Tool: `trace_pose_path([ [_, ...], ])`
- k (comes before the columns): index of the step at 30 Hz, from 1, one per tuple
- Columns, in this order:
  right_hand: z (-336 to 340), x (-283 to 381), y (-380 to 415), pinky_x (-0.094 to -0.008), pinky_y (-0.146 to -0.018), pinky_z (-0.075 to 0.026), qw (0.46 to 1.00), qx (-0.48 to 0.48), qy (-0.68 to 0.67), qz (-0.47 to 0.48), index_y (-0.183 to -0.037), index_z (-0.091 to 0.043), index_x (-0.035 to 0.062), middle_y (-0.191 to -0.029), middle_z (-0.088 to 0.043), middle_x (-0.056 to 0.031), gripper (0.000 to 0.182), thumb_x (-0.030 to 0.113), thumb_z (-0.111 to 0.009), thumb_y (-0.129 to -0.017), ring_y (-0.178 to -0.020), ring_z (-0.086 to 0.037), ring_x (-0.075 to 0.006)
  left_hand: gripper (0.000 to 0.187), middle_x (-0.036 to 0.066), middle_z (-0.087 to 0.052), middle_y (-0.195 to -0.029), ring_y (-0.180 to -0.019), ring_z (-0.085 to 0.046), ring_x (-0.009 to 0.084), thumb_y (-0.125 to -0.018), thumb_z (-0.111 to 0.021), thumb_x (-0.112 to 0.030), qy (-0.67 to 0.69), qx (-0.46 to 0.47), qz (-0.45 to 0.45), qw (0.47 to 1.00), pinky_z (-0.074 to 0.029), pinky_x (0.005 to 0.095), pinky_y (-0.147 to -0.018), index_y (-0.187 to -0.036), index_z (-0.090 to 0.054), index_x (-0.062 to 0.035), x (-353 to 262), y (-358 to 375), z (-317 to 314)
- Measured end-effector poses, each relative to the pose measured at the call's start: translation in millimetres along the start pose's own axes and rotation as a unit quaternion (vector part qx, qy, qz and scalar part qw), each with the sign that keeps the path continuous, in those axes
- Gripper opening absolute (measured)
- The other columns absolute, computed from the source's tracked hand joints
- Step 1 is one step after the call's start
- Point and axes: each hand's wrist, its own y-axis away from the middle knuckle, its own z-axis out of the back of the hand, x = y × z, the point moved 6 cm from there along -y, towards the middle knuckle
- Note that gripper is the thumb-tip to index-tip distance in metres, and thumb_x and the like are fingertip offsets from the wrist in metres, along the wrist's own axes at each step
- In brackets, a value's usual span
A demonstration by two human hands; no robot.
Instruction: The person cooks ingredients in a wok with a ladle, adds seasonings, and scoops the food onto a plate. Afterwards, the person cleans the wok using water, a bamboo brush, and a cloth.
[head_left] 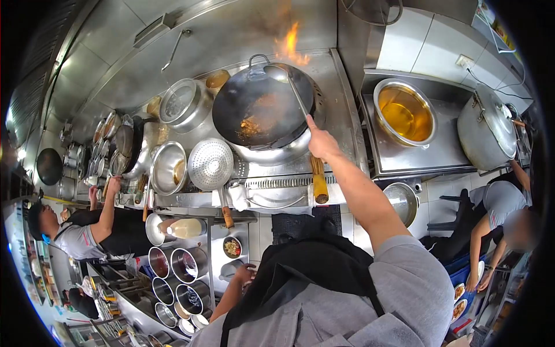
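My right hand (322,143) is closed round the handle of a metal ladle (296,92). The ladle's bowl rests near the far rim of a black wok (228,104), and browned food (250,127) lies in the smoking wok. Flames rise behind the rim. My left hand (246,274) is low at my left side, beside a metal shelf; its fingers look bent, and what they hold, if anything, is too small to make out. A bowl of chopped food (232,247) sits on that shelf, a little above my left hand.
A perforated skimmer (211,164) and a steel bowl (168,168) sit left of the wok. A bamboo brush (319,182) lies at the stove's front. Right stand a basin of oil (406,113) and a large pot (487,127). People work at far left and far right.
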Motion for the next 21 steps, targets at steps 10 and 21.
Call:
trace_pose_path([
  [10, -35.6, 52.8, 82.4, -0.0471, -0.089, -0.050, 0.984, 0.123, 0.064, 0.114, -0.157, -0.014, 0.0324, -0.113, -0.064, -0.0267, 0.081, 0.010, -0.051, -0.088, -0.099, -0.064, -0.0414, 0.034, 0.006, -0.069, -0.090, -0.069, -0.067, 0.0181, -0.091, -0.046, -0.008, 0.189, -0.105, 0.166, 0.962, -0.047, 0.0318, -0.051, -0.124, -0.054, -0.0113, 122.7, 28.9, 65.2],
  [21, 14.3, 45.0, 43.2, -0.0432, -0.061, -0.054, 0.996, -0.009, 0.077, -0.049, -0.158, -0.012, 0.0288, -0.087, -0.066, -0.0223, 0.084, 0.006, -0.050, -0.087, -0.062, -0.064, -0.0315, 0.037, 0.006, -0.071, -0.101, -0.074, -0.068, 0.0184, -0.091, -0.047, -0.008, 0.141, 0.014, 0.213, 0.967, -0.052, 0.0384, -0.060, -0.126, -0.057, -0.0166, 164.1, -44.0, 81.6],
])
